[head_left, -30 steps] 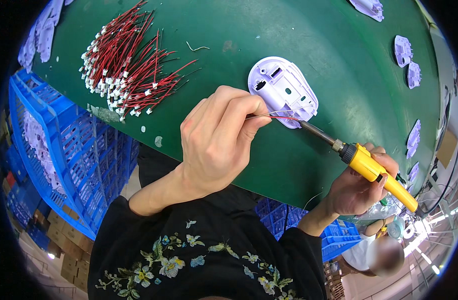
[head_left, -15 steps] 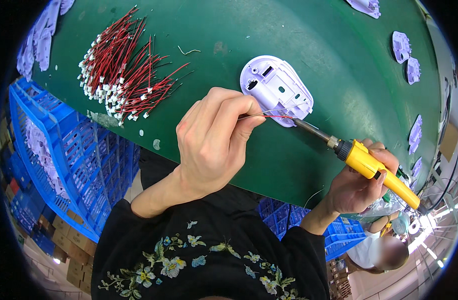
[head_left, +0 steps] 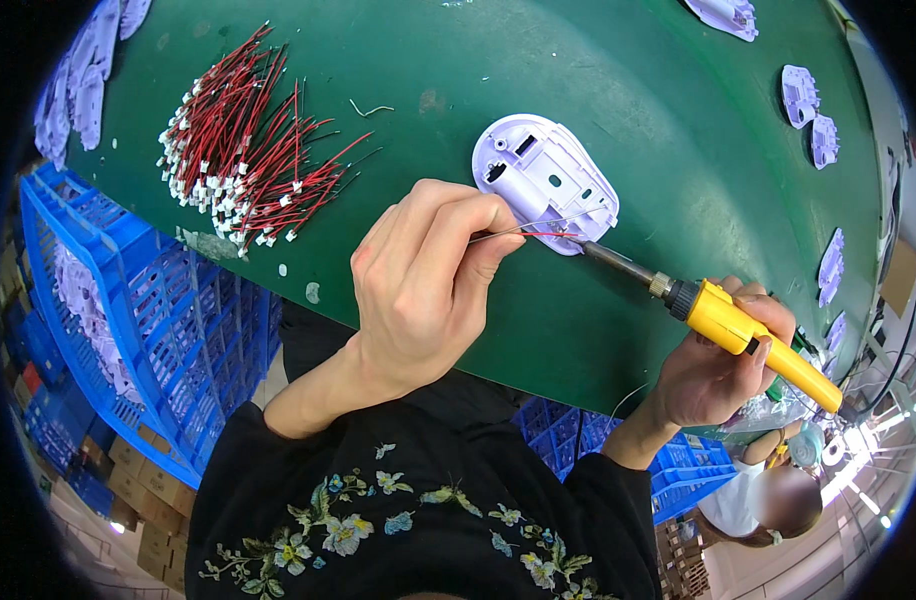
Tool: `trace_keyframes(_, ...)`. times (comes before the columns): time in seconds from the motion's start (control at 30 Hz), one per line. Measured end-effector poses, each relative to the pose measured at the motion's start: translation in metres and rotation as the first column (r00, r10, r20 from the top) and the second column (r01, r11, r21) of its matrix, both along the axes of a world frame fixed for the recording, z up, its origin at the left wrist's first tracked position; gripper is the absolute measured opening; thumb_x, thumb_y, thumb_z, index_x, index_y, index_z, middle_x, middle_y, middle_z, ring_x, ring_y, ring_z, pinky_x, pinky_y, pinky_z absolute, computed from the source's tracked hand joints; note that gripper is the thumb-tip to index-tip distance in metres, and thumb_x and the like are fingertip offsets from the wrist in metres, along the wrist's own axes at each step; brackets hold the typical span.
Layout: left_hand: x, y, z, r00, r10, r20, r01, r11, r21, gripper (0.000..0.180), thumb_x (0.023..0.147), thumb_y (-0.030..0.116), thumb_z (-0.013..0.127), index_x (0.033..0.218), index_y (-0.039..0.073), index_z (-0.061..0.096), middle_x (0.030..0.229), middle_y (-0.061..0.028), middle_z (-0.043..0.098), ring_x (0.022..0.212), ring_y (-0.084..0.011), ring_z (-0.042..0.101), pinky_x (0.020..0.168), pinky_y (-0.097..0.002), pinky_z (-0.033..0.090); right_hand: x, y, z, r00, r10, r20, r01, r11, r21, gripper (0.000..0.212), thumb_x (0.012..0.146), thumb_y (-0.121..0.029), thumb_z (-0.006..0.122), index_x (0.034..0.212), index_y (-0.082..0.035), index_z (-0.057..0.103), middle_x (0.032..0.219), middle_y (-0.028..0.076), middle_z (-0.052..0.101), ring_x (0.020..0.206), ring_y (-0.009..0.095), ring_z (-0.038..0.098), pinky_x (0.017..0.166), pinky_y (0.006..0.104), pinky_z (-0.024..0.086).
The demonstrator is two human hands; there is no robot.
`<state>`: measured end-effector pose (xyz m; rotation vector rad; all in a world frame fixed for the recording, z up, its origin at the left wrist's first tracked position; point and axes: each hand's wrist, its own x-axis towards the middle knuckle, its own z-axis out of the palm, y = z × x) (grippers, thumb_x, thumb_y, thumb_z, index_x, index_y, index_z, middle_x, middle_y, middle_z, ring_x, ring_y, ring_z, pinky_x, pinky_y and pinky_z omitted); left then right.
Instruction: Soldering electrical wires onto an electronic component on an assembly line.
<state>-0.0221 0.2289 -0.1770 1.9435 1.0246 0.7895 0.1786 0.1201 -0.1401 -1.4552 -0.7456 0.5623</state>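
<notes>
My left hand (head_left: 428,280) is closed in a pinch on thin wires (head_left: 550,235), one of them red and one silvery, that reach over the near end of a pale lilac plastic shell (head_left: 568,175). The shell lies on the green table with its moulded inner side up. In my right hand (head_left: 723,365) is a yellow soldering iron (head_left: 748,330), gripped by its handle. Its metal tip points left and meets the near edge of the shell, close to the wire ends. Whether the tip touches the wires is too small to tell.
A pile of red and black wires with white connectors (head_left: 243,150) lies on the green table (head_left: 398,60), left of the shell. More lilac parts (head_left: 800,95) lie along the right and far left. A blue crate (head_left: 128,260) stands at left; another person (head_left: 768,500) sits at lower right.
The shell and the pile appear shifted very slightly in the picture. Both hands keep their grips, and the iron's tip stays at the shell's near edge.
</notes>
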Motion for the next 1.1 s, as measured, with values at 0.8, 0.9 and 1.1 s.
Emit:
trace_keyframes(0.8, 0.0024, 0.0018, 0.0036, 0.998, 0.048, -0.044, -0.048, 0.999, -0.015, 0.017, 0.077, 0.003, 0.075, 0.087, 0.002, 0.061, 0.081, -0.0063, 0.061, 0.064, -0.0231, 0.058, 0.056, -0.0328, 0.043, -0.0033, 0.0052, -0.0025, 1.000, -0.001, 0.000, 0.001, 1.000, 0.002, 0.035, 0.091, -0.031, 0.057, 0.098, 0.003, 0.053, 0.073, 0.009, 0.047, 0.065, 0.017, 0.044, 0.062, 0.0304, 0.036)
trace_keyframes(0.9, 0.0033, 0.0020, 0.0041, 0.998, 0.045, -0.039, -0.046, 0.999, -0.016, 0.016, 0.078, 0.003, 0.074, 0.087, 0.002, 0.061, 0.080, -0.0065, 0.061, 0.064, -0.0228, 0.058, 0.055, -0.0327, 0.043, -0.0020, 0.0050, -0.0022, 1.000, -0.002, 0.029, 0.002, 1.000, -0.008, 0.035, 0.090, -0.031, 0.056, 0.098, 0.003, 0.053, 0.073, 0.010, 0.048, 0.066, 0.018, 0.046, 0.063, 0.0309, 0.038)
trace_keyframes(1.1, 0.0025, 0.0027, 0.0041, 0.998, 0.040, -0.044, -0.041, 0.999, -0.006, 0.015, 0.080, 0.003, 0.073, 0.087, 0.001, 0.061, 0.081, -0.0069, 0.061, 0.063, -0.0225, 0.058, 0.055, -0.0325, 0.043, 0.0029, 0.0022, 0.0012, 1.000, -0.023, 0.015, 0.022, 1.000, 0.021, 0.034, 0.091, -0.030, 0.054, 0.098, 0.003, 0.052, 0.075, 0.010, 0.048, 0.068, 0.018, 0.046, 0.066, 0.0318, 0.039)
